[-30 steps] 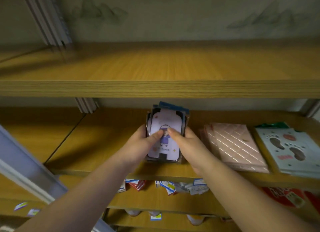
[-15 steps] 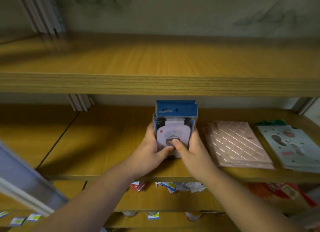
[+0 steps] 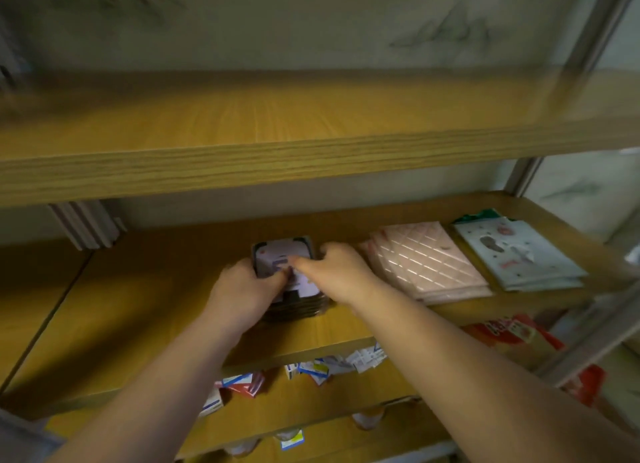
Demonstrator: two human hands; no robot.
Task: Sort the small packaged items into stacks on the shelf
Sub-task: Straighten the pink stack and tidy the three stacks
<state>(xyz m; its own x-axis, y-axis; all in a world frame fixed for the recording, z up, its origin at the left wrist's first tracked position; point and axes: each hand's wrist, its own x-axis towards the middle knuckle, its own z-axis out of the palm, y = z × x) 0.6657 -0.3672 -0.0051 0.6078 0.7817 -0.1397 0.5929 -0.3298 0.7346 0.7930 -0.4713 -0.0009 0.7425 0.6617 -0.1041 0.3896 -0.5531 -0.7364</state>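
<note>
A stack of small packets with a pale purple cartoon card on top (image 3: pixel 277 253) lies flat on the middle wooden shelf (image 3: pixel 138 310). My left hand (image 3: pixel 244 289) grips the stack's left side, thumb on the top card. My right hand (image 3: pixel 337 272) grips its right side, thumb and fingers on the top. The hands hide the stack's sides and part of its front. To the right lie a stack of pink quilted packets (image 3: pixel 426 258) and a stack of pale blue footprint packets (image 3: pixel 516 254).
The upper shelf board (image 3: pixel 311 161) overhangs close above. Small blue, white and red packets (image 3: pixel 311 369) lie on the shelf below, with red bags (image 3: pixel 512 334) at the right. A metal upright (image 3: pixel 526 175) stands at the right end.
The stack, held upright with a blue packet showing behind, has been laid flat on the shelf. Both hands moved down and slightly back with it. The view shifted left.
</note>
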